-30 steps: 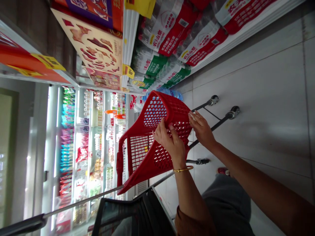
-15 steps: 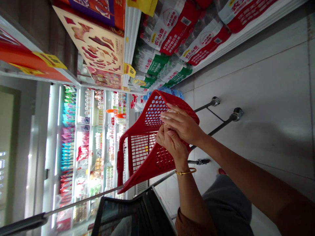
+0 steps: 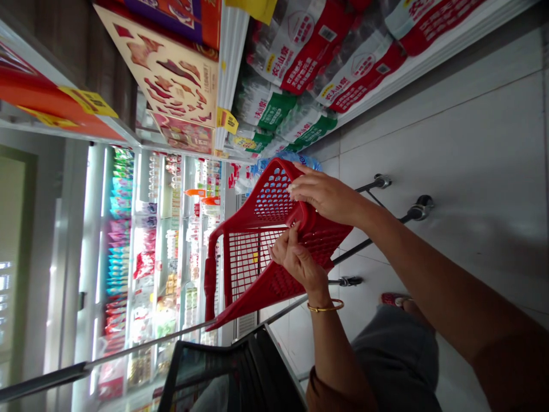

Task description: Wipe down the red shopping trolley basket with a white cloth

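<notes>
The view is turned sideways, with the floor to the right. My left hand [image 3: 299, 258], with a gold bangle [image 3: 326, 306] at the wrist, appears before the red shopping cart basket [image 3: 240, 226]. Its fingers are loosely bent and apart, the index finger more extended, with nothing visible in them. Above it in the picture, my right hand [image 3: 328, 197] has stretched fingers over the basket's corner. Whether either hand touches the plastic, I cannot tell. A gap separates the two hands, showing the red corner between them.
Bottled water packs [image 3: 295, 46] line a low shelf beside the cart. Boxed goods [image 3: 167, 74] stand above them. A lit display [image 3: 158, 257] lies beyond. Cart wheels [image 3: 422, 207] rest on the tiled floor [image 3: 480, 171]; a dark frame [image 3: 253, 366] is close to me.
My hands, one laid over the other before, have come apart. The right one has shifted slightly right and off the left. The basket corner now shows between them.
</notes>
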Demonstrator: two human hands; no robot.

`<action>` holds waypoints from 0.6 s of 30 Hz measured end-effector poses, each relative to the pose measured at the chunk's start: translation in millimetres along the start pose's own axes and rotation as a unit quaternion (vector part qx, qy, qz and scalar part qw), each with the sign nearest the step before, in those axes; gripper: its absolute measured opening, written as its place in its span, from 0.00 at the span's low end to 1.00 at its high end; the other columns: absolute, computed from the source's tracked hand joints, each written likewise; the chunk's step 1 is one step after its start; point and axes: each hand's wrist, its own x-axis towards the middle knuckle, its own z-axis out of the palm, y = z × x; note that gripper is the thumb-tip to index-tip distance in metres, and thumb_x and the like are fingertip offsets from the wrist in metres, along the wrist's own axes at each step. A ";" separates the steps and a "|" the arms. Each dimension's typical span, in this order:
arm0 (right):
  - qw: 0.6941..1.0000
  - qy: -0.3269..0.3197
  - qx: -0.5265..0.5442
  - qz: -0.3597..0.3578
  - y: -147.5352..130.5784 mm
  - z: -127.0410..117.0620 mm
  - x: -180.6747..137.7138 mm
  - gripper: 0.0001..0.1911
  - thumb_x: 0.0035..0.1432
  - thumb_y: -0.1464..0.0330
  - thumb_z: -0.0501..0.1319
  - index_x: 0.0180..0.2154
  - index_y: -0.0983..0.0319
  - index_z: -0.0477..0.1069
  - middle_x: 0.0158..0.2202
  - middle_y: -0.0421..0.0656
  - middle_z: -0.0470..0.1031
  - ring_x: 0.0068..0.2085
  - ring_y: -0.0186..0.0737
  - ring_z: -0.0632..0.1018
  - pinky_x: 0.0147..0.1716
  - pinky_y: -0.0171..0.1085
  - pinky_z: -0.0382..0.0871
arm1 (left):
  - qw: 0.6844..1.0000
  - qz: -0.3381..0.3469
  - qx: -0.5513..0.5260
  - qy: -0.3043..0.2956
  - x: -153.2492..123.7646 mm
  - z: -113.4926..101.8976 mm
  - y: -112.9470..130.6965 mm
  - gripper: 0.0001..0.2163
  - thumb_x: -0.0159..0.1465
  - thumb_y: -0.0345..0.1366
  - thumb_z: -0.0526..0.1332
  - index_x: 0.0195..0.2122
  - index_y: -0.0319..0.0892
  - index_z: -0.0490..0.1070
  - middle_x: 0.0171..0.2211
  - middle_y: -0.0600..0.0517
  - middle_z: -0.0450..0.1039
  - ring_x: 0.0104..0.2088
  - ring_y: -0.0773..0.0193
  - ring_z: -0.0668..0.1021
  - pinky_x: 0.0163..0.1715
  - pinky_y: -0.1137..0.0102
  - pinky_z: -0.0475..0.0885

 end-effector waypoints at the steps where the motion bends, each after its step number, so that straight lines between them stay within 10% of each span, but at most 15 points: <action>1: 1.000 -0.001 -0.001 -0.005 -0.4 0.6 -0.9 0.16 0.69 0.70 0.50 0.37 0.61 0.76 0.44 0.42 0.78 0.56 0.42 0.75 0.69 0.51 0.57 | 1.000 0.003 0.003 0.001 -0.4 -0.5 -1.3 0.30 0.72 0.48 0.35 0.48 0.44 0.77 0.43 0.46 0.77 0.44 0.58 0.74 0.54 0.59 0.60; 18: 1.000 -0.010 0.008 -0.007 -23.6 13.7 -22.5 0.16 0.70 0.69 0.49 0.40 0.60 0.75 0.46 0.44 0.77 0.60 0.44 0.71 0.64 0.49 0.67 | 0.994 -0.067 -0.067 0.044 -7.0 -16.4 -9.3 0.29 0.72 0.43 0.38 0.32 0.41 0.78 0.32 0.48 0.76 0.38 0.60 0.77 0.43 0.61 0.71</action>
